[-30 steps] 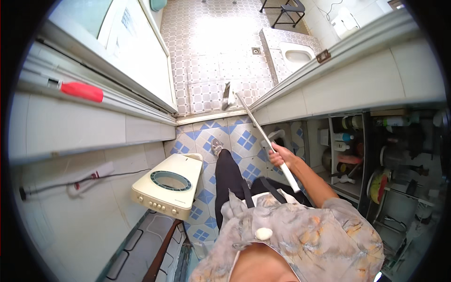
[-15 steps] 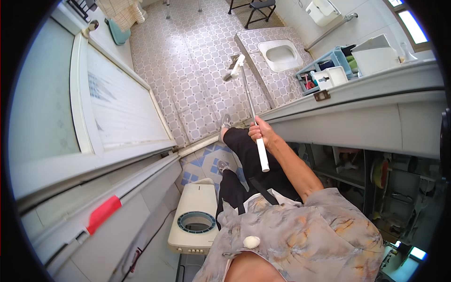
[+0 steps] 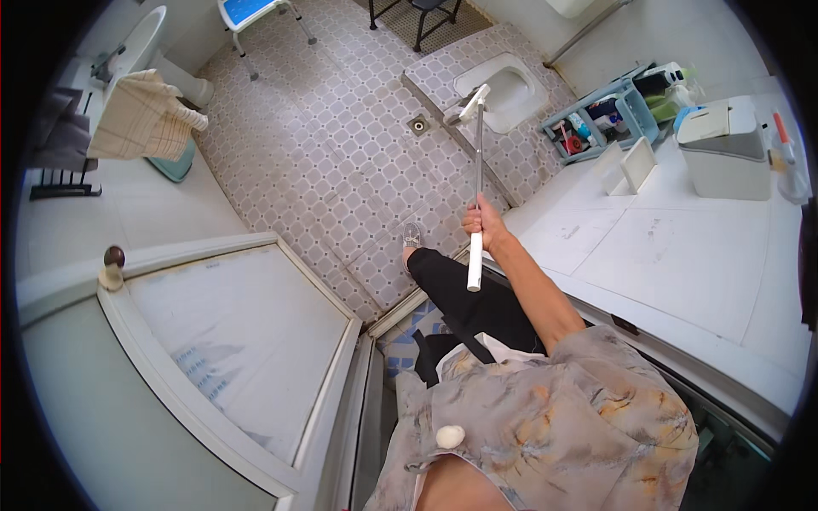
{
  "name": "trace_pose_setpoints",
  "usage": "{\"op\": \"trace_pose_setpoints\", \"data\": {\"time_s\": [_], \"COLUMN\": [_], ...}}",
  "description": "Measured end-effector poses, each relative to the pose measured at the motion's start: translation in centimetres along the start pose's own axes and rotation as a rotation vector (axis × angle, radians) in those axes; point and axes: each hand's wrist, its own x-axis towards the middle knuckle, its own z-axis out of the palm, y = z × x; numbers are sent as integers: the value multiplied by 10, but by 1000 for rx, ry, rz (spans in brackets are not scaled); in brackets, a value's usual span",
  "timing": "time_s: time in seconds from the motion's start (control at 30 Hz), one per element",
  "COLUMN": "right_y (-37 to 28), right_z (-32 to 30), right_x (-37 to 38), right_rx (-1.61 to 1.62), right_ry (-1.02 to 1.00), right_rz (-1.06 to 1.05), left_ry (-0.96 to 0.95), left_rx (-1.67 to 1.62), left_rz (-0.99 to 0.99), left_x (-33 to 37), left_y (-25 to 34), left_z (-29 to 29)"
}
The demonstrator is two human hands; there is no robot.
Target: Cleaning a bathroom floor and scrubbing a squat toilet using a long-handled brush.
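Gripping one long-handled cleaning tool (image 3: 479, 162): right hand (image 3: 484, 224), fingers wrapped round the shaft just above the white grip (image 3: 475, 266). Left hand: outside the view, so whether clasped or loose cannot be told. Tool particulars: slim metal pole, grip end over a black trouser leg (image 3: 503, 313), white head (image 3: 470, 104) overlapping the near-left rim of the squat toilet (image 3: 535, 99) as seen from above; contact cannot be told. Squat toilet: one, white, set in a raised tiled platform (image 3: 530, 155). Floor drain (image 3: 418, 125): one, square, just left of the platform. Shoe (image 3: 412, 234): one, on the patterned tile floor (image 3: 324, 153). Basket (image 3: 632, 109): blue, divided, holding bottles, right of the platform. Lidded bin (image 3: 724, 166): pale, near the basket. Door (image 3: 230, 341): white-framed, lower left, dark round knob (image 3: 113, 255). Washbasin (image 3: 143, 38): white, upper left, checked towel (image 3: 136, 115) near it. Stool (image 3: 247, 10): blue seat, top edge, left of a black-framed chair (image 3: 422, 17)
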Motion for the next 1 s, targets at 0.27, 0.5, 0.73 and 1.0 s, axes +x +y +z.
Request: {"op": "trace_pose_setpoints", "data": {"time_s": [0.27, 0.5, 0.73, 1.0], "right_y": [-79, -126, -184, -260], "right_z": [30, 56, 114, 143], "right_x": [29, 46, 82, 145], "right_rx": [29, 141, 224, 293], "right_ry": [97, 72, 171, 211], "right_rz": [-38, -104, -146, -187], "left_ry": [3, -75, -413, -1166], "left_rx": [149, 314, 613, 959], "left_rz": [-46, -17, 393, 163], "left_x": [22, 56, 84, -25], "left_y": [101, 209, 368, 384], "left_z": [105, 222, 492, 818]}}
